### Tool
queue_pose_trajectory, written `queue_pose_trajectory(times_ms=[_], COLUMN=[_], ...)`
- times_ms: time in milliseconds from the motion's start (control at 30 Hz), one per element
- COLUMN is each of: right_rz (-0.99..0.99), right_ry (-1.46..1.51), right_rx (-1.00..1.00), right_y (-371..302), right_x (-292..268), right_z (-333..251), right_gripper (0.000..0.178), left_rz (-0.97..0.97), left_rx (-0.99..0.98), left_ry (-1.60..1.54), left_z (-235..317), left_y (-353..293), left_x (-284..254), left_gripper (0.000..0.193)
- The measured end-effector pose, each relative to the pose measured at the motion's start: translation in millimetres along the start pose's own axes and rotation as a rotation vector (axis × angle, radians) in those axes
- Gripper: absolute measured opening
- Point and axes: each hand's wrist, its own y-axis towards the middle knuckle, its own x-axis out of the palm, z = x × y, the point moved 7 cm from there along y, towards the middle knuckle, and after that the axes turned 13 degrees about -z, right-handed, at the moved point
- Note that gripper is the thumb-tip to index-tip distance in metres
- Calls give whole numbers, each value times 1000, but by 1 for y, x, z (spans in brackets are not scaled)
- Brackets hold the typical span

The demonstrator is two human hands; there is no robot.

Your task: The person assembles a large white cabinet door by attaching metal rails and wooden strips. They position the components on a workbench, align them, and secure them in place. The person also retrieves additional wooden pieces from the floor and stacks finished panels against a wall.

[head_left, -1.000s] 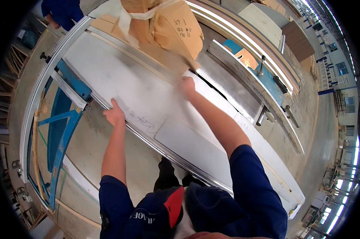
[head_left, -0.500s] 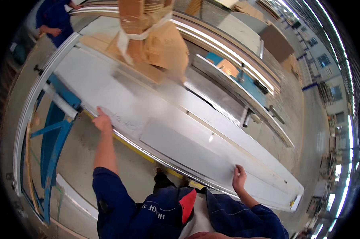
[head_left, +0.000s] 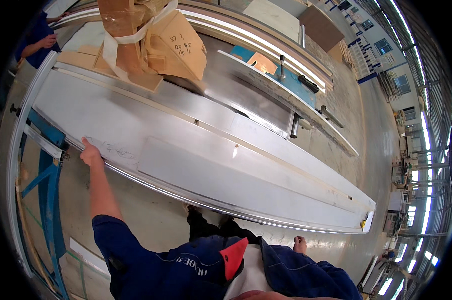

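Along a scribbled grey table (head_left: 136,117), left hand (head_left: 90,152) grips the rim (head_left: 158,190), right hand (head_left: 300,245) closed.

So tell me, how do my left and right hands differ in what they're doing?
Your left hand is at the near edge of the long pale tabletop, while your right hand is clear of it, near your body. The left arm reaches well out; the right is drawn in. The left hand has one digit extended; the right's fingers look curled. Both are bare.
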Motion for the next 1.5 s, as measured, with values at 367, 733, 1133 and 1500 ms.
queue_pose_trajectory(times_ms=[367, 733, 1133, 1500], right_rz=[-94, -187, 421, 636], right_ry=[526, 1188, 1160, 1309], right_rx=[178, 414, 746, 967], right_y=[37, 86, 30, 9], right_x=[21, 32, 40, 57], right_z=[13, -46, -160, -171], right_gripper=[61, 79, 96, 82], left_rz=[-204, -69, -112, -174], left_rx=[-35, 148, 263, 158], left_ry=[-279, 102, 195, 97], left_z=[9, -34, -39, -46], left_y=[66, 74, 56, 52], left_x=[11, 21, 11, 11], left_gripper=[90, 86, 86, 87])
